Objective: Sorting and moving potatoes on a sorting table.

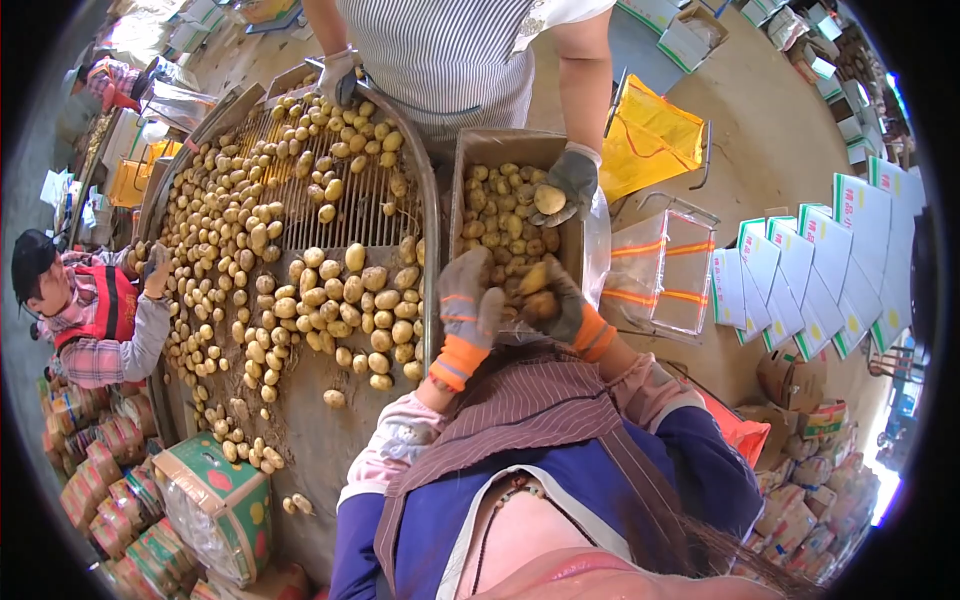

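Observation:
A cardboard box (465, 150) full of small potatoes (504, 199) stands in front of me, beside the sorting table. My left hand (466, 296), in a grey and orange glove, is at the box's near left side. Its thumb is apart from the fingers and I see nothing in it. My right hand (574, 311), gloved alike, is inside the near right of the box, its fingers around a blurred yellow potato (534, 278). A second, browner potato (541, 305) lies against that hand. Across from me, a co-worker's gloved hand (574, 184) holds a cut or pale-faced potato (550, 199) over the box.
A sorting table (315, 427) with slatted grating (341, 221) and many loose potatoes extends left; another person (97, 315) works at its far side. A green carton (217, 495) stands lower left. Right are a yellow bag (649, 135) on a frame, a wire stand (667, 270) and folded cartons (817, 262).

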### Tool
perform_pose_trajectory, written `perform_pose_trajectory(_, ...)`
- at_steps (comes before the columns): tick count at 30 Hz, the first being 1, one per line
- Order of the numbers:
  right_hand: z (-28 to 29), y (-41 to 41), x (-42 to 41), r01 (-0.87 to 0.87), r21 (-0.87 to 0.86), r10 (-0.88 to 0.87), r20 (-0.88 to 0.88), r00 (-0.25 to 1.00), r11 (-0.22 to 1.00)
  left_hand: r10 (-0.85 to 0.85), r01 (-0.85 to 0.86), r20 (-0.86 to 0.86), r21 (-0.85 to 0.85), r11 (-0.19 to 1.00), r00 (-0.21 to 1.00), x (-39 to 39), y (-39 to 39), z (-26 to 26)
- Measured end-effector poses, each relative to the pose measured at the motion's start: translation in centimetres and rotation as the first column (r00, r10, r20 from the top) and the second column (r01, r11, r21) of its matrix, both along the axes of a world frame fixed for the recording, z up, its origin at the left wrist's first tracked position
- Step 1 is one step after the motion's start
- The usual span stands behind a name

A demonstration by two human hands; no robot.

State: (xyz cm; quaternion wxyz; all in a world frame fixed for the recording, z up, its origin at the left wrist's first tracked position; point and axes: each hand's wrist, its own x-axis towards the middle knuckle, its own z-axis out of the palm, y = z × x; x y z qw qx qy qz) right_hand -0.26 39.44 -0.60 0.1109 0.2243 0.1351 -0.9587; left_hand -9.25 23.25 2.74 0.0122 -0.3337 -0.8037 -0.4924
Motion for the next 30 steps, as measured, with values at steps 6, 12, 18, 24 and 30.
perform_pose_trajectory(6,-5.7,10.6,4.3,0.412,0.052,-0.415,0.079,0.907,0.910,0.390,-0.406,0.155,0.094,0.909,0.908,-0.2,-9.6,-0.9)
perform_pose_trajectory(12,-5.4,23.7,5.9,0.681,0.058,-0.683,0.022,0.731,0.730,0.653,-0.710,0.326,0.086,0.699,0.683,4.0,-20.6,-8.1)
perform_pose_trajectory(18,-3.4,21.3,4.9,0.815,0.138,-0.825,0.028,0.564,0.562,0.772,-0.766,0.262,-0.152,0.625,0.579,8.8,-23.3,-11.5)
perform_pose_trajectory(24,-8.5,22.7,5.7,0.786,0.032,-0.775,0.199,0.600,0.617,0.704,-0.687,0.282,-0.176,0.706,0.652,9.9,-22.5,-13.0)
perform_pose_trajectory(30,-4.2,32.4,-3.4,0.706,0.126,-0.715,0.194,0.672,0.697,0.771,-0.755,0.263,-0.181,0.631,0.581,12.0,-25.2,-12.9)
